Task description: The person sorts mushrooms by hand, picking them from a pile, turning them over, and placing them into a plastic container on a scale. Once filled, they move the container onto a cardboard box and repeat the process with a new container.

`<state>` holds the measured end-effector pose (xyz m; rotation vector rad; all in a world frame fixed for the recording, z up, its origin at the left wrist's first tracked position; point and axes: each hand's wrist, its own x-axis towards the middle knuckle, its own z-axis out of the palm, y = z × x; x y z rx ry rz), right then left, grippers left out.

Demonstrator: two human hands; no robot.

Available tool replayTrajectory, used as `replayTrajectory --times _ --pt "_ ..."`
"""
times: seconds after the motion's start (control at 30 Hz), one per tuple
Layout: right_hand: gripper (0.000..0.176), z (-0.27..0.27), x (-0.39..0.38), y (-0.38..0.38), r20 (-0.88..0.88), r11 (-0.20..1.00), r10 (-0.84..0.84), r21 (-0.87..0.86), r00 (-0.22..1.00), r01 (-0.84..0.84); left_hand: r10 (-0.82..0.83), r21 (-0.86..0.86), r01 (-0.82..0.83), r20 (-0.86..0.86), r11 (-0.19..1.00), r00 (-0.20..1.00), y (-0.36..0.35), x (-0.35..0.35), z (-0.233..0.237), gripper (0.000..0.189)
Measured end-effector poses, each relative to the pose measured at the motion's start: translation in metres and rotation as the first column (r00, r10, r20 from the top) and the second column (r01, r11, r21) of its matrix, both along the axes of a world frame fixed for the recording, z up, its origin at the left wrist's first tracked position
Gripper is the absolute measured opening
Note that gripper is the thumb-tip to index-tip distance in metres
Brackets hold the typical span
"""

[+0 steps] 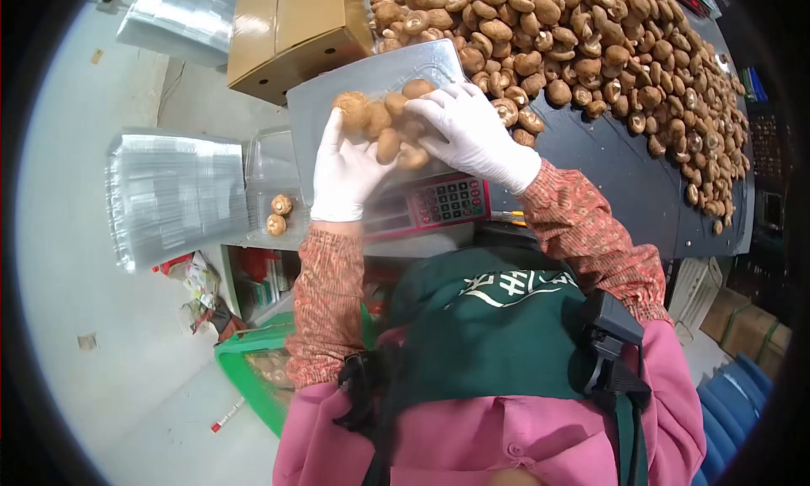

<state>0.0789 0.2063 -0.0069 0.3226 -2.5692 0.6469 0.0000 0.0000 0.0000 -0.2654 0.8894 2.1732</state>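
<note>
1. Two white-gloved hands meet over a digital scale: the left hand has its thumb raised beside the cluster of mushrooms; whether it grips any, I cannot tell.
2. The right hand bends its fingers over the cluster's right side; blur hides whether it has grasped one.
3. The cluster sits between the hands, above the metal plate of the scale, whose keypad is below them.
4. A large mushroom pile covers much of the dark table to the right.
5. Two loose mushrooms lie near the left wrist, beside stacked clear plastic trays.
</note>
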Motion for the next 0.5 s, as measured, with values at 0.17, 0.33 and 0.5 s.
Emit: replayTrajectory --times 0.17,0.33,0.5 --pt "0.037 -0.012 -0.005 0.000 0.043 0.995 -0.075 -0.068 0.996 0.077 -0.172 -0.274 0.117 -0.184 0.954 0.968 -0.018 -0.006 0.008 0.055" --pt "0.044 -0.001 -0.016 -0.018 0.114 0.980 -0.199 0.025 0.973 0.197 -0.413 -0.684 0.023 -0.413 0.729 0.812 -0.011 0.016 0.031 0.034" --pt "0.022 0.011 -0.037 -0.030 -0.002 0.981 -0.142 0.136 0.990 0.141 -0.550 -0.756 -0.348 -0.647 0.555 0.528 -0.024 0.028 0.010 0.038"
